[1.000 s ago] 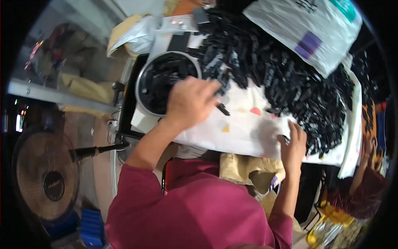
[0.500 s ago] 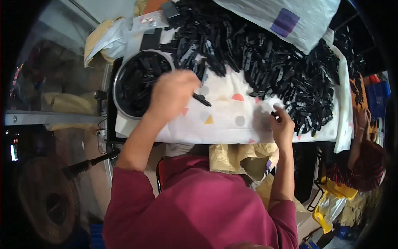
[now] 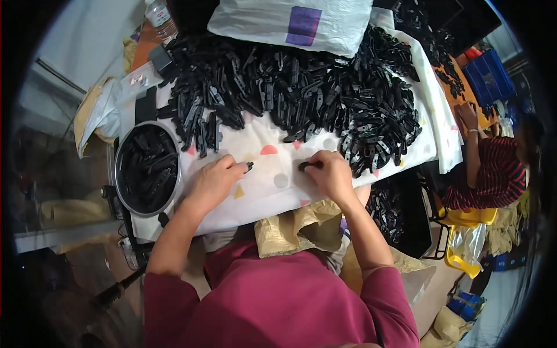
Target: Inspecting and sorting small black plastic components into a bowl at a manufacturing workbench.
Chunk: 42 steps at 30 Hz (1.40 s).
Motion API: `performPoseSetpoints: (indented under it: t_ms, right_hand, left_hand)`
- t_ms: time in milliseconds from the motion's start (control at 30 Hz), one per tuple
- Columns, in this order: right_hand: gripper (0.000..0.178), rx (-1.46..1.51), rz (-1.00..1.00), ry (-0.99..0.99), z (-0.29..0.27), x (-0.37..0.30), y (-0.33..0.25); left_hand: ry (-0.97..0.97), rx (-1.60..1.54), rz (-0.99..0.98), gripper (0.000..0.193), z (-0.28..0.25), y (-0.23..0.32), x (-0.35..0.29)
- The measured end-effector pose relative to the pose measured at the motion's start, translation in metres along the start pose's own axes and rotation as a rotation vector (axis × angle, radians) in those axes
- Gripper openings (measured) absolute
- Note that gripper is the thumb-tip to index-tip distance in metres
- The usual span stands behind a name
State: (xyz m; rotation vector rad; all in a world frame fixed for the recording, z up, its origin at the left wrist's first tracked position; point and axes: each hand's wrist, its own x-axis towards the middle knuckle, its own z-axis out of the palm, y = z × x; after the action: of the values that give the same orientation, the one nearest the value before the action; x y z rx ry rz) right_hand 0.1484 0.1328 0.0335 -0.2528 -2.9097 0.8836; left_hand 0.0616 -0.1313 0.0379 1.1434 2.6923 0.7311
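My left hand [image 3: 216, 181] is over the patterned white cloth [image 3: 235, 142]. Its fingers pinch a small black plastic part [image 3: 249, 167], of which only the end shows. To its right, my right hand [image 3: 333, 175] is closed on another dark piece [image 3: 311, 166], short and black, held between thumb and fingers. A gap of bare cloth lies between the two pieces. Beyond both hands spreads a wide heap of black plastic parts [image 3: 272, 81], its right end close to my right hand. Left of my left hand stands a round metal bowl [image 3: 179, 162] with similar black parts inside.
A white woven sack [image 3: 255, 23] lies on the heap's far side. At the far left are a plastic bottle [image 3: 161, 18] and a dark box [image 3: 161, 57]. Brown wrapping [image 3: 275, 235] hangs at the table's front edge. Another person [image 3: 493, 168] sits at the right near a blue crate [image 3: 488, 75].
My left hand has moved from beside the bowl toward the middle of the cloth. The whole view has shifted and turned. Both hands are now closer together, each with a black piece.
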Motion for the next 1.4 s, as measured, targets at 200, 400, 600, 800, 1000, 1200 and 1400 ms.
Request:
performPoseSetpoints:
  t_ms: [200, 400, 600, 800, 1000, 1200, 1400]
  right_hand:
    - [0.036, 0.055, -0.138, -0.062, -0.001, -0.002, -0.019]
    - [0.02, 1.072, 0.035, -0.191, -0.004, -0.013, -0.053]
    - [0.023, 0.564, -0.449, 0.206, -0.009, -0.011, -0.062]
    - [0.023, 0.65, -0.436, 0.23, -0.002, -0.015, -0.059]
    - [0.027, 0.591, -0.481, 0.279, -0.003, -0.019, -0.062]
    - [0.038, 0.674, -0.201, 0.01, -0.005, -0.014, -0.058]
    - [0.026, 0.345, -0.217, 0.01, 0.0, 0.011, -0.033]
  left_hand:
    - [-0.008, -0.099, -0.073, 0.02, 0.0, -0.005, 0.006]
    - [-0.119, -1.221, -0.338, 0.025, -0.007, 0.029, 0.032]
    - [-0.219, -1.152, -0.201, 0.029, -0.025, 0.045, 0.032]
    - [-0.254, -1.113, -0.164, 0.037, -0.028, 0.05, 0.026]
    - [0.039, -0.421, 0.217, 0.044, -0.031, 0.062, 0.02]
    - [0.09, -0.26, 0.308, 0.033, -0.027, 0.059, 0.024]
    - [0.02, -0.266, -0.005, 0.041, 0.0, 0.04, 0.02]
